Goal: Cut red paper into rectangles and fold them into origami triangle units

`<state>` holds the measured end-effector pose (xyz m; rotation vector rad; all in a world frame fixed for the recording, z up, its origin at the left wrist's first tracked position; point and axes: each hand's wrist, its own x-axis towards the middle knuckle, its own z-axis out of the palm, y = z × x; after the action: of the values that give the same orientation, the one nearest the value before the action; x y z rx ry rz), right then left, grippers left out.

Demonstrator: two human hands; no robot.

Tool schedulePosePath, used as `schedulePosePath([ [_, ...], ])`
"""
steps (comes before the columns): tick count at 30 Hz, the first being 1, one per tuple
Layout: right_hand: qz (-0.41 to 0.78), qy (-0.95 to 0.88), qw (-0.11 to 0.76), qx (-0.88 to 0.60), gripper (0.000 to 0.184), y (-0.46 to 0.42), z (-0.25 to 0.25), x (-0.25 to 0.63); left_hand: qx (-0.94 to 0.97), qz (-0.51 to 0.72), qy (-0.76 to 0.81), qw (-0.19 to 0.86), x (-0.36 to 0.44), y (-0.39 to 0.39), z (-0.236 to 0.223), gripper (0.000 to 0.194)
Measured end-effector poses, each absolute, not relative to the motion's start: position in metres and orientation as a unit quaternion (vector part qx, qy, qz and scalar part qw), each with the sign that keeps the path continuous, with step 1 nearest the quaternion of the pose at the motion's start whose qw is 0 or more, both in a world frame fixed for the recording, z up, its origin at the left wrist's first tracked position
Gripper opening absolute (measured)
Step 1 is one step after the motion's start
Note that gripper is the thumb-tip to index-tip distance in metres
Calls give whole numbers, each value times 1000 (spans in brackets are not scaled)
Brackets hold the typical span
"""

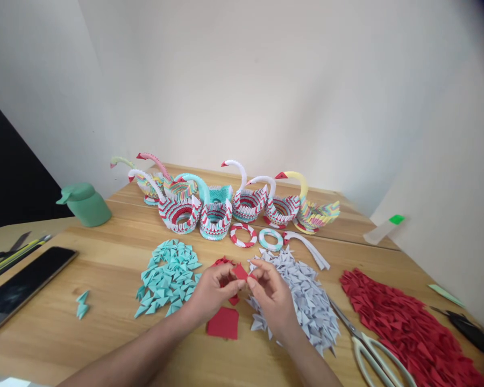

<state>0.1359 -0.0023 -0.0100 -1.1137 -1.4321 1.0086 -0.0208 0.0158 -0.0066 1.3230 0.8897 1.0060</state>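
Observation:
A small piece of red paper point(240, 272) is pinched between my two hands over the middle of the table. My left hand point(214, 288) grips its left side, and my right hand point(272, 294) grips its right side with thumb and fingertips. Just below them lies a stack of red paper rectangles point(222, 323). Several folded red pieces point(225, 261) show behind my fingers, partly hidden. To the left spreads a pile of teal folded paper triangles point(167, 277); beside and behind my right hand is a pile of pale grey-white ones point(312, 303).
Several paper swans point(179, 215) stand in rows at the back. Before them lie a red-white ring point(243, 235), a teal-white ring point(270, 239) and a white swan neck point(308, 248). Scissors point(363, 338) and red triangles point(407, 322) lie right; a phone point(28, 285) and green jug point(86, 204) are left.

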Motion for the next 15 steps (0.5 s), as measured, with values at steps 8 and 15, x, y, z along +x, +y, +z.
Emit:
schedulePosePath([
  [8,476,-605,435,-467,33,2,-3,144,622,379,397,558,-28,18,1,15],
  [15,352,-655,439,-505,15,0,3,144,543,387,399,630,-26,20,-2,26],
])
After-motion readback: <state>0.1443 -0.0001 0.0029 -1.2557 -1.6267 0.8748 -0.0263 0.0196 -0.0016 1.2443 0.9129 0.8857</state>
